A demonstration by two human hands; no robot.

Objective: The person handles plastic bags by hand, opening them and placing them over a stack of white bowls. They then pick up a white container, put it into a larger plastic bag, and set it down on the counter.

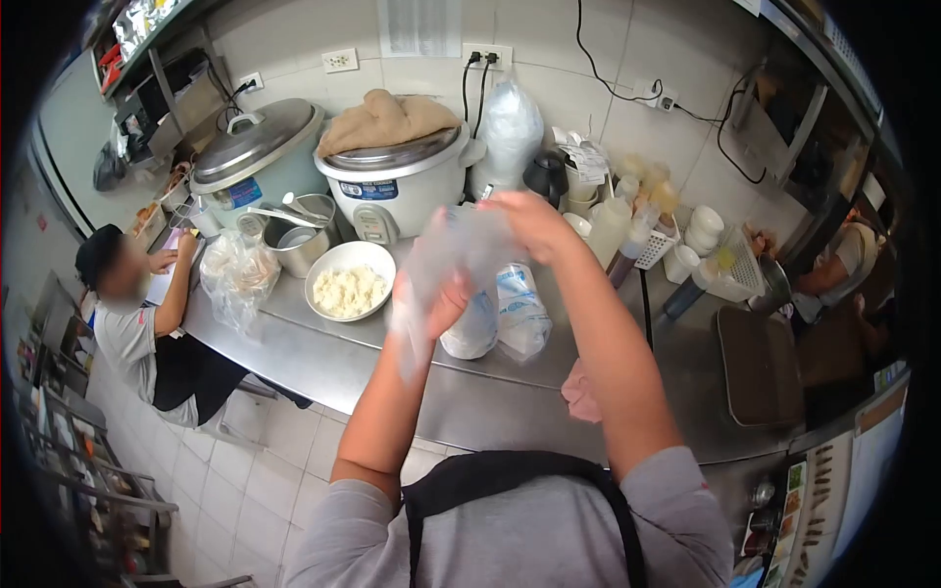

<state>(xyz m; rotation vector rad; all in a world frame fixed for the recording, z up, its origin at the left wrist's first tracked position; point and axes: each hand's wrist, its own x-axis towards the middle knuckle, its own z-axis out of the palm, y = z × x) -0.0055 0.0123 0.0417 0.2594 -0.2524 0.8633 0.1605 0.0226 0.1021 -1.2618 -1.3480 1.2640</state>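
A thin, translucent plastic bag (461,243), smeared by motion, stretches between my hands above the steel counter. My right hand (532,223) pinches its upper edge from the right. Lower down, my left hand (449,302) has curled fingers on the plastic, which partly covers it and trails down over the wrist. Below the hands stand two plastic-wrapped packs with blue print, one on the left (470,331) and one on the right (522,312). To the left of my left hand is a white bowl (316,306) of cooked rice (350,290).
Rice cookers (397,191) and a metal pot (312,245) line the back wall. A knotted plastic bag (238,279) lies left of the bowl. Squeeze bottles (613,221), a pink cloth (582,390) and a brown tray (757,367) are on the right. Another person (147,338) sits at the left end, writing.
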